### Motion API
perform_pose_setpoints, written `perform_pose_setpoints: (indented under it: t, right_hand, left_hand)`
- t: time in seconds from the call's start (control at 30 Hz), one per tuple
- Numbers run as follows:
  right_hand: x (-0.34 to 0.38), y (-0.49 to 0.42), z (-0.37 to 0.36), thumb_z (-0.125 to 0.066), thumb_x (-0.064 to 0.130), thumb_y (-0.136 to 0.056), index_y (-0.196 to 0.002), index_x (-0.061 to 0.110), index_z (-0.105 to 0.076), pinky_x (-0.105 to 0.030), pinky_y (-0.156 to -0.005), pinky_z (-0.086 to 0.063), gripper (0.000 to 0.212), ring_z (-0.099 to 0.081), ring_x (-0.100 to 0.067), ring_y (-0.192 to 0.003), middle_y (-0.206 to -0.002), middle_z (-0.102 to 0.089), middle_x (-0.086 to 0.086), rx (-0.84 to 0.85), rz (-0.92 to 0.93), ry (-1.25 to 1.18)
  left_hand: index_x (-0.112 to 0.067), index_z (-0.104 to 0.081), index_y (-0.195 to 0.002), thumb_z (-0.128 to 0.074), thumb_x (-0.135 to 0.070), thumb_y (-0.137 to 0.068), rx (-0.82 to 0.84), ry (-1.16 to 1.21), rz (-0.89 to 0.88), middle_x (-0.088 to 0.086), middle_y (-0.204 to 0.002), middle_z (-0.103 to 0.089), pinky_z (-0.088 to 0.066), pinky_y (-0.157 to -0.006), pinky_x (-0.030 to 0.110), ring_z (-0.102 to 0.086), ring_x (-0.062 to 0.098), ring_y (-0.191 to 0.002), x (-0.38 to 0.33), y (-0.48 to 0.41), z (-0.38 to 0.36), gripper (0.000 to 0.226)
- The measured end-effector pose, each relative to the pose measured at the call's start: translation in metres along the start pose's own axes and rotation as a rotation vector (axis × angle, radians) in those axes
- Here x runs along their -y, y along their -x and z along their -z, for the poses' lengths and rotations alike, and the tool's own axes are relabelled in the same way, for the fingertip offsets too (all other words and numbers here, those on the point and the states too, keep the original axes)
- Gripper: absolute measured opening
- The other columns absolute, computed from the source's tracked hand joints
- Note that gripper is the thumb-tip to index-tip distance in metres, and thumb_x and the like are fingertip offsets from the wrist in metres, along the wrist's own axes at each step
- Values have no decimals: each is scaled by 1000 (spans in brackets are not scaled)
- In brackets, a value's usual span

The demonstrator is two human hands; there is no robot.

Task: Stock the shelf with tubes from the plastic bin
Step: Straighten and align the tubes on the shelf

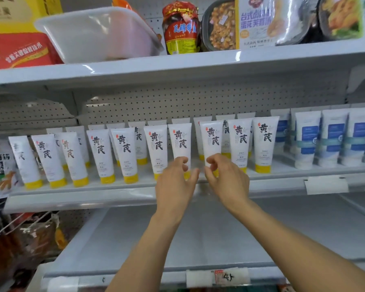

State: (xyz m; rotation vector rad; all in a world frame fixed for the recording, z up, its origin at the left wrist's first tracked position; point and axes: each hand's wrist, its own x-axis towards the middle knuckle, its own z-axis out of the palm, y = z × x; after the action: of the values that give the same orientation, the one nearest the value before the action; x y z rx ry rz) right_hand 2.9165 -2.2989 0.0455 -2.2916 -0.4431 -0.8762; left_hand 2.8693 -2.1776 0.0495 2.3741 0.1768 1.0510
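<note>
White tubes with yellow caps and black characters stand cap-down in rows on the middle shelf [114, 186]. My left hand [175, 182] has its fingers curled round the lower part of one front-row tube [180, 142], thumb on its right side. My right hand [226, 180] pinches the bottom of the neighbouring tube [212, 140], which stands slightly forward of the row. The white translucent plastic bin [97, 32] sits tilted on the upper shelf, and I see no tubes in it.
White tubes with blue labels [331, 138] fill the right of the middle shelf. A red jar [180, 28] and boxed meals [257, 20] stand on the upper shelf beside the bin. The lower shelf [198, 239] lies under my forearms. Snack bags [0, 165] hang at left.
</note>
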Motion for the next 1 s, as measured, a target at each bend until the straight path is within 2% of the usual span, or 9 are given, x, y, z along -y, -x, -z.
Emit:
perform_pose_setpoints:
  t: [0.1, 0.17, 0.27, 0.37, 0.43, 0.6, 1.0]
  right_hand:
    - [-24, -4, 20, -55, 31, -91, -108, 24, -57, -28, -65, -36, 18, -61, -18, -94, -102, -64, 9, -63, -64, -2]
    - [-39, -7, 30, -56, 30, -90, -106, 24, -56, -28, -65, -33, 17, -60, -20, -91, -99, -63, 7, -78, -117, -4]
    - [-59, -12, 37, -57, 34, -88, -109, 23, -53, -32, -71, -39, 23, -61, -24, -94, -101, -64, 5, -68, -215, 11]
    - [-72, -17, 38, -58, 45, -87, -114, 20, -51, -37, -75, -43, 37, -61, -30, -100, -106, -66, -3, 19, -269, 108]
    - [-74, -23, 39, -58, 49, -86, -117, 19, -54, -37, -76, -44, 43, -61, -32, -104, -110, -66, -7, 75, -266, 137]
    - [-72, -34, 39, -60, 49, -84, -113, 22, -63, -35, -75, -44, 40, -60, -33, -106, -115, -66, -7, 145, -253, 155]
    - [-72, -29, 40, -60, 46, -85, -107, 18, -62, -37, -78, -48, 36, -60, -33, -103, -112, -66, -8, 155, -265, 127]
  left_hand:
    - [-20, -50, -132, -61, -41, -90, 65, 22, -30, -2, -120, -65, -43, -88, 30, -59, 18, -113, -20, -1, -19, 49]
    - [-18, -48, -129, -61, -41, -89, 81, 15, -30, 1, -118, -66, -44, -87, 33, -60, 22, -112, -31, -4, -30, 48]
    - [-15, -45, -124, -63, -42, -87, 87, -31, -7, 5, -110, -67, -46, -79, 36, -63, 28, -105, -40, -10, -43, 49]
    - [-11, -44, -120, -64, -42, -87, 109, -75, 57, 10, -108, -66, -42, -73, 35, -62, 34, -102, -46, -17, -50, 50]
    - [-10, -45, -118, -65, -43, -86, 121, -101, 89, 11, -109, -65, -44, -76, 35, -61, 35, -105, -46, -20, -52, 49]
    - [-11, -50, -111, -65, -44, -85, 136, -141, 123, 11, -108, -66, -46, -78, 38, -61, 35, -104, -45, -26, -57, 45]
    - [-12, -53, -107, -62, -46, -86, 128, -142, 116, 9, -104, -66, -45, -75, 36, -62, 34, -101, -43, -25, -58, 41]
